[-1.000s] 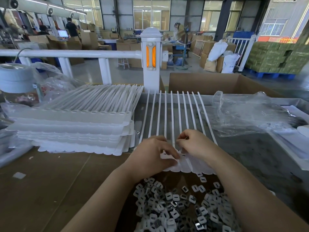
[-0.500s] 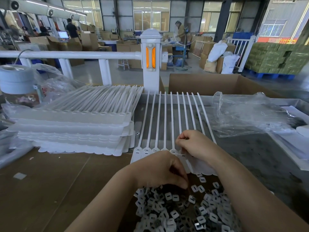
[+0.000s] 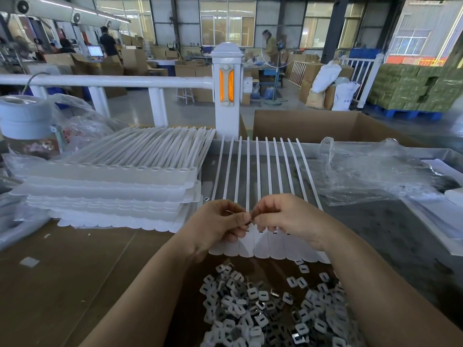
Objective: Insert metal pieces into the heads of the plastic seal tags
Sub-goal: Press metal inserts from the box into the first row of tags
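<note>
Big stack: a pile of white tag sheets (image 3: 110, 186) sits on the left of the table (image 3: 62, 284), near the hands but not touching them.
Tag strip: one row of plastic seal tags (image 3: 260, 171) lies flat in the middle, tails pointing away, heads (image 3: 263, 246) just under the hands.
Metal pile: lots of little metal pieces (image 3: 270, 309) lie close to the person, just below the heads.
Left hand (image 3: 220, 224): fingers curled, pinching something small, likely one metal piece, but it is too tiny to be sure.
Right hand (image 3: 283, 216): fingers curled, its tips touching the left hand's tips.
Step now: I think a piece is being turned the right way over the heads.
Next move: push it down into an empty slot, lined up straight.
</note>
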